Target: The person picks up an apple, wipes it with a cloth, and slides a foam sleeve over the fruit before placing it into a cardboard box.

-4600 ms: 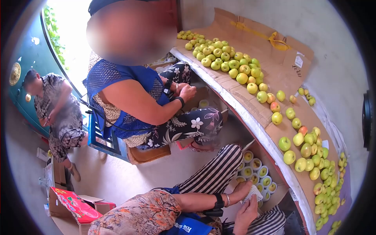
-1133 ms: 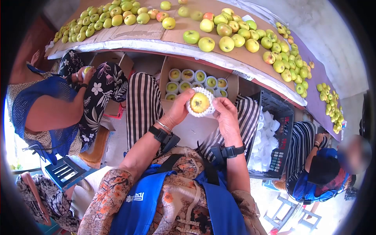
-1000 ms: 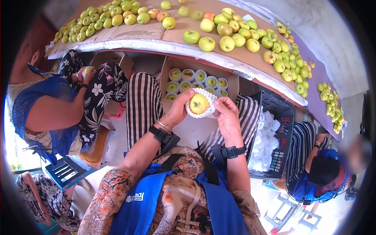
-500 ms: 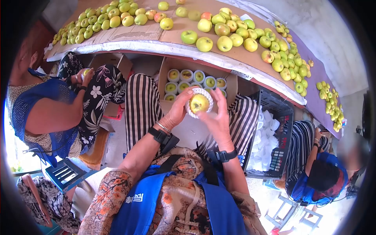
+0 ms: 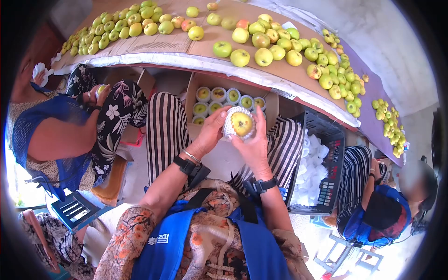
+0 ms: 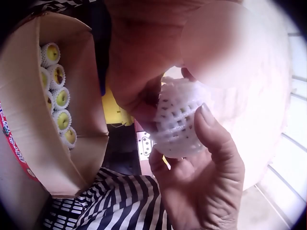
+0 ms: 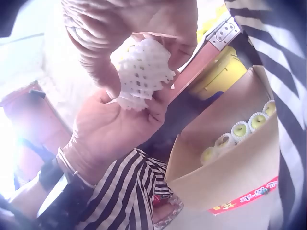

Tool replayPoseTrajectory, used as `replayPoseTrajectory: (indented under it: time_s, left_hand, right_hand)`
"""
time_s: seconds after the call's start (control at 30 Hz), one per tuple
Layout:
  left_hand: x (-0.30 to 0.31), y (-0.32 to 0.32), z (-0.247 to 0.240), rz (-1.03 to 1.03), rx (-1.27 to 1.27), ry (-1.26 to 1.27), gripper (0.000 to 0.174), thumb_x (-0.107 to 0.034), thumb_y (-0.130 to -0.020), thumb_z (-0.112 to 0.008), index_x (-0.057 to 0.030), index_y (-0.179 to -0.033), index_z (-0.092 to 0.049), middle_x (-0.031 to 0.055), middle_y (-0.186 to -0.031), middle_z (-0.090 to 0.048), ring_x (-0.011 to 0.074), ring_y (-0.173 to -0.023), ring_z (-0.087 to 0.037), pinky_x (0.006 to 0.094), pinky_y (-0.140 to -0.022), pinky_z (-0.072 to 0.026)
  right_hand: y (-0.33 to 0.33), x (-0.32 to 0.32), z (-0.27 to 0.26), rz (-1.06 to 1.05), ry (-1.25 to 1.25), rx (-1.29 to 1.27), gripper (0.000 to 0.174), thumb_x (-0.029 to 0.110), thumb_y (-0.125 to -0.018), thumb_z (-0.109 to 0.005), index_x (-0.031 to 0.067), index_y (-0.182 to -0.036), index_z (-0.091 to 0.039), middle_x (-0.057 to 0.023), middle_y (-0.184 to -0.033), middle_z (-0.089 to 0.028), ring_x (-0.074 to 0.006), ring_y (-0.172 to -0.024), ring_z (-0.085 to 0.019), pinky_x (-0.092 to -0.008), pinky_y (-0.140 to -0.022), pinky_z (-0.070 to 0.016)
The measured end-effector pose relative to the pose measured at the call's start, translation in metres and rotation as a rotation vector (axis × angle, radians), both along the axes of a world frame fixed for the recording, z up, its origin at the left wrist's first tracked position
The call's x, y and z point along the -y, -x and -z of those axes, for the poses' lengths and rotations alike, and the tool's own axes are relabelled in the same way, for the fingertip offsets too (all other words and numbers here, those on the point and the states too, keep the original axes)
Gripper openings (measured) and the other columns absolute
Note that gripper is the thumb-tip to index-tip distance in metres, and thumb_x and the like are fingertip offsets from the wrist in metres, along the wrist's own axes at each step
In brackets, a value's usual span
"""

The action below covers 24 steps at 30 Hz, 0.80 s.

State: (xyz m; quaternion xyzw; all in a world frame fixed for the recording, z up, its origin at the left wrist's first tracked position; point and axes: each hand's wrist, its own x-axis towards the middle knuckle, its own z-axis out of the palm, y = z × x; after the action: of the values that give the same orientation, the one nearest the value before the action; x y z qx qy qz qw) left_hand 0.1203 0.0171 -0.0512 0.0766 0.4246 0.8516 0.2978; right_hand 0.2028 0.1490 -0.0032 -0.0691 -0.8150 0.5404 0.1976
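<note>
A yellow-green apple (image 5: pixel 242 123) sits in a white foam net sleeve (image 5: pixel 229 127), held up between both hands over the lap. My left hand (image 5: pixel 210 133) grips the netted apple from the left. From the other side my right hand (image 5: pixel 253 148) holds it, thumb at the lower edge and fingers up along its right. In the left wrist view the right thumb presses on the net (image 6: pixel 180 120) while the left hand (image 6: pixel 139 57) covers the upper side. The right wrist view shows both hands curled round the netting (image 7: pixel 144 72), which hides most of the apple there.
Ahead stands an open cardboard box (image 5: pixel 191 93) with rows of netted apples. A black crate (image 5: pixel 338 154) of white foam nets (image 5: pixel 310 170) is at the right. Loose apples (image 5: pixel 263 57) lie along the cardboard-covered table (image 5: pixel 205 45). Seated people flank both sides.
From facing the side, the head view has turned to the box and lap. The right hand briefly loosened from the netted apple and now holds its right side again; the left hand kept hold.
</note>
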Motion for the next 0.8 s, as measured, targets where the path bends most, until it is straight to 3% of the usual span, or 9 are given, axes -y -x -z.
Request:
replayPoseTrajectory:
  time_s: [0.1,0.2,0.3,0.4,0.43,0.5,0.57,0.63,0.8]
  left_hand:
    - [-0.002,-0.002,0.003,-0.013,0.053,-0.029,0.048,-0.037,-0.102,-0.051,-0.0015,-0.136,-0.049,0.0072,-0.124,-0.060,0.0147,-0.113,-0.059,0.0307,-0.096,-0.0494]
    - [-0.003,-0.003,0.008,-0.011,0.079,-0.059,0.045,-0.036,-0.104,-0.048,-0.0023,-0.134,-0.051,0.0058,-0.119,-0.062,0.0128,-0.110,-0.060,0.0302,-0.095,-0.0497]
    - [-0.001,0.000,0.013,0.015,0.036,0.117,0.050,-0.043,-0.104,-0.042,-0.0038,-0.134,-0.052,0.0081,-0.122,-0.062,0.0155,-0.115,-0.059,0.0331,-0.098,-0.0486]
    - [0.001,0.004,0.011,0.074,0.158,0.043,0.055,-0.044,-0.106,-0.032,0.0008,-0.131,-0.051,0.0117,-0.131,-0.058,0.0237,-0.120,-0.057,0.0396,-0.103,-0.0447]
    - [0.002,-0.002,-0.009,0.098,0.186,0.072,0.061,-0.049,-0.105,-0.029,0.0008,-0.133,-0.050,0.0131,-0.133,-0.057,0.0253,-0.124,-0.054,0.0408,-0.104,-0.0439]
    - [0.000,-0.009,-0.021,0.150,0.297,-0.078,0.056,-0.047,-0.104,-0.039,0.0006,-0.132,-0.052,0.0132,-0.130,-0.059,0.0246,-0.124,-0.054,0.0399,-0.104,-0.0445]
    - [0.001,-0.013,-0.014,0.177,0.189,0.017,0.052,-0.041,-0.099,-0.052,-0.0015,-0.134,-0.050,0.0108,-0.130,-0.059,0.0211,-0.119,-0.058,0.0374,-0.102,-0.0460]
    - [0.002,-0.005,0.004,0.186,0.039,0.067,0.047,-0.031,-0.095,-0.061,-0.0024,-0.131,-0.051,0.0093,-0.124,-0.061,0.0193,-0.114,-0.060,0.0361,-0.099,-0.0481]
    - [-0.001,-0.009,-0.010,0.251,0.084,0.060,0.052,-0.027,-0.091,-0.063,-0.0014,-0.133,-0.048,0.0107,-0.124,-0.060,0.0219,-0.112,-0.061,0.0373,-0.096,-0.0498]
  right_hand:
    - [-0.001,0.001,0.002,0.010,0.103,-0.035,0.103,0.007,-0.066,-0.079,0.0013,-0.152,-0.021,-0.0171,-0.128,-0.050,-0.0257,-0.118,-0.053,-0.0352,-0.104,-0.0431]
    - [-0.002,0.005,0.002,0.023,0.101,-0.063,0.106,0.009,-0.066,-0.081,0.0013,-0.152,-0.020,-0.0178,-0.129,-0.050,-0.0258,-0.119,-0.053,-0.0357,-0.104,-0.0428]
    - [-0.001,0.001,0.014,0.029,0.020,-0.071,0.108,0.013,-0.066,-0.083,0.0008,-0.152,-0.020,-0.0203,-0.130,-0.050,-0.0290,-0.120,-0.052,-0.0378,-0.105,-0.0422]
    - [-0.001,-0.003,0.026,0.031,0.038,-0.109,0.105,0.020,-0.067,-0.084,-0.0021,-0.150,-0.024,-0.0219,-0.130,-0.050,-0.0327,-0.120,-0.052,-0.0407,-0.105,-0.0414]
    - [0.000,-0.001,0.029,0.053,0.025,-0.091,0.103,0.022,-0.067,-0.084,-0.0034,-0.149,-0.026,-0.0227,-0.130,-0.050,-0.0335,-0.122,-0.051,-0.0415,-0.106,-0.0407]
    - [0.001,0.000,0.029,0.072,-0.127,-0.094,0.103,0.027,-0.068,-0.083,-0.0037,-0.148,-0.026,-0.0252,-0.133,-0.048,-0.0370,-0.123,-0.049,-0.0424,-0.106,-0.0395]
    - [0.001,0.000,0.028,0.080,-0.211,-0.079,0.105,0.031,-0.068,-0.084,-0.0039,-0.149,-0.026,-0.0269,-0.136,-0.046,-0.0407,-0.124,-0.047,-0.0444,-0.108,-0.0382]
    - [-0.003,-0.005,0.022,-0.043,-0.259,0.081,0.115,0.031,-0.062,-0.087,-0.0005,-0.151,-0.021,-0.0272,-0.137,-0.045,-0.0432,-0.127,-0.043,-0.0467,-0.108,-0.0367]
    - [-0.018,-0.007,-0.017,-0.107,-0.401,0.246,0.120,0.026,-0.057,-0.088,0.0028,-0.152,-0.018,-0.0254,-0.144,-0.039,-0.0436,-0.130,-0.041,-0.0469,-0.109,-0.0369]
